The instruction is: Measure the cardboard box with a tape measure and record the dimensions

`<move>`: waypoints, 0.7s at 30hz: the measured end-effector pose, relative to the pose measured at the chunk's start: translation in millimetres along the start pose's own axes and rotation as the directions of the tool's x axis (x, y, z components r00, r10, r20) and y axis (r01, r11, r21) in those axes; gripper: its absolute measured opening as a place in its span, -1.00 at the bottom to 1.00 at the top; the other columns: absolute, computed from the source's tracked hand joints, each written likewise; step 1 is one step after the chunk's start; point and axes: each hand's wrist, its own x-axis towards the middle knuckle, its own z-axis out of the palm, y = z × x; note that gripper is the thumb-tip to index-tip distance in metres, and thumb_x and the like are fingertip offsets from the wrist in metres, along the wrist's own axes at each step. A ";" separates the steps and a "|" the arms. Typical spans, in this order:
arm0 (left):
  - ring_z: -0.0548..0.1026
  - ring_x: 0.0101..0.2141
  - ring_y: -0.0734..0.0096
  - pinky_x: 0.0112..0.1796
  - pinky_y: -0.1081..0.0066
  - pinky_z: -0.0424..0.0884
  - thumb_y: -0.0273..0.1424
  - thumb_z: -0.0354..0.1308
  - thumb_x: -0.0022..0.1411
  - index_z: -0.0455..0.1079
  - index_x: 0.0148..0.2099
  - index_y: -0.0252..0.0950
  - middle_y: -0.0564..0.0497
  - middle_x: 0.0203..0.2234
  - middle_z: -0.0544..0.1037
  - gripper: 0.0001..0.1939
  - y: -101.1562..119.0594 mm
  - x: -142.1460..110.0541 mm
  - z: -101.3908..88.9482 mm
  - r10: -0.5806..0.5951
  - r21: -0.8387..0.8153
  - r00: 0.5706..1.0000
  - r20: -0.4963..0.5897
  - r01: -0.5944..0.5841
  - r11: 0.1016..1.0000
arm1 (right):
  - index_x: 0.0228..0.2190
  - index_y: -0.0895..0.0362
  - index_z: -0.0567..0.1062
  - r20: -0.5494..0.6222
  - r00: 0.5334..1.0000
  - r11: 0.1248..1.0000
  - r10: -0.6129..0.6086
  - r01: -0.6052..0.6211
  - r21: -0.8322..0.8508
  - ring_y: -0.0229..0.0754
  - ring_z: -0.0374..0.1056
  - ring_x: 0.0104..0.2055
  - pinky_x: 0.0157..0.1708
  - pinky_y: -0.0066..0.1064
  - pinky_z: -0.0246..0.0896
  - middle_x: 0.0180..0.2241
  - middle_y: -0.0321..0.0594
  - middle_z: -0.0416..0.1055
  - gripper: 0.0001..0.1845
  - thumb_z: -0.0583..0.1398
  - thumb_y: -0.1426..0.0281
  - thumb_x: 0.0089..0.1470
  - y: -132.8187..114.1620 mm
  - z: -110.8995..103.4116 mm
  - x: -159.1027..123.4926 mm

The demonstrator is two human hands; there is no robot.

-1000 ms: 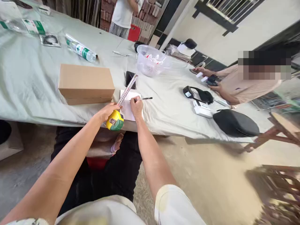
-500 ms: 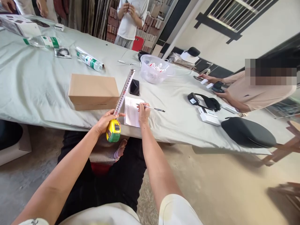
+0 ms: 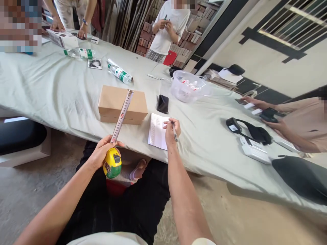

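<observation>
My left hand (image 3: 103, 151) grips a yellow and green tape measure (image 3: 112, 163) at the table's front edge. Its metal blade (image 3: 121, 117) is drawn out and slants up in front of a brown cardboard box (image 3: 108, 114). My right hand (image 3: 173, 131) is closed around a pen (image 3: 174, 132) and rests at the right side of a white notepad (image 3: 156, 132). Handwritten marks cover part of the page. Just beyond the notepad lies a black phone (image 3: 162, 103).
A clear plastic basin (image 3: 182, 90) holds small packets. Two water bottles (image 3: 120, 73) lie behind the box. A black headset (image 3: 252, 131), a white device (image 3: 255, 151) and a dark case (image 3: 301, 177) sit at the right. Other people stand or sit around the table (image 3: 63, 98).
My left hand has drawn the tape measure left and down, its blade now crossing in front of the box. The pen in my right hand has tipped more upright. My view has turned left.
</observation>
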 end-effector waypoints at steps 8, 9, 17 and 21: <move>0.55 -0.57 0.33 -0.64 0.42 0.42 -0.34 0.32 -0.03 0.27 -0.30 -0.27 0.00 -0.37 0.63 -0.70 17.2 1.2 -9.1 0.063 -0.065 0.984 -0.165 -0.075 0.995 | -0.13 0.06 0.34 0.114 0.976 0.969 0.184 -0.200 0.146 -0.29 0.45 -0.35 -0.36 -0.46 0.28 -0.22 -0.27 0.52 -0.59 0.17 0.08 0.07 -45.6 22.2 3.8; 0.54 -0.58 0.34 -0.65 0.42 0.41 -0.34 0.31 -0.03 0.27 -0.30 -0.27 0.00 -0.37 0.62 -0.70 16.2 1.1 -7.8 0.056 -0.073 0.985 -0.164 -0.069 0.995 | -0.10 0.04 0.33 0.154 0.971 0.964 0.184 -0.209 0.165 -0.27 0.47 -0.28 -0.30 -0.44 0.31 -0.17 -0.26 0.50 -0.54 0.19 0.04 0.06 -52.5 29.4 1.7; 0.54 -0.59 0.34 -0.64 0.41 0.41 -0.31 0.34 -0.04 0.24 -0.31 -0.25 -0.02 -0.38 0.64 -0.67 12.8 -12.5 16.1 -0.057 -0.084 0.994 -0.092 0.049 0.995 | -0.10 0.04 0.23 0.334 0.942 0.944 0.025 -0.132 0.303 -0.19 0.37 -0.04 0.02 -0.30 0.29 -0.08 -0.20 0.39 -0.49 0.21 -0.01 0.10 -84.4 81.8 -25.9; 0.55 -0.57 0.33 -0.58 0.41 0.43 -0.33 0.30 0.00 0.25 -0.27 -0.23 -0.05 -0.40 0.66 -0.70 16.1 -22.1 30.0 -0.120 -0.107 0.990 -0.076 0.111 0.988 | -0.05 0.04 0.20 0.258 0.966 0.944 -0.027 -0.061 0.325 -0.14 0.36 0.07 0.08 -0.24 0.32 0.04 -0.10 0.33 -0.51 0.24 0.10 0.11 -83.0 83.8 -53.0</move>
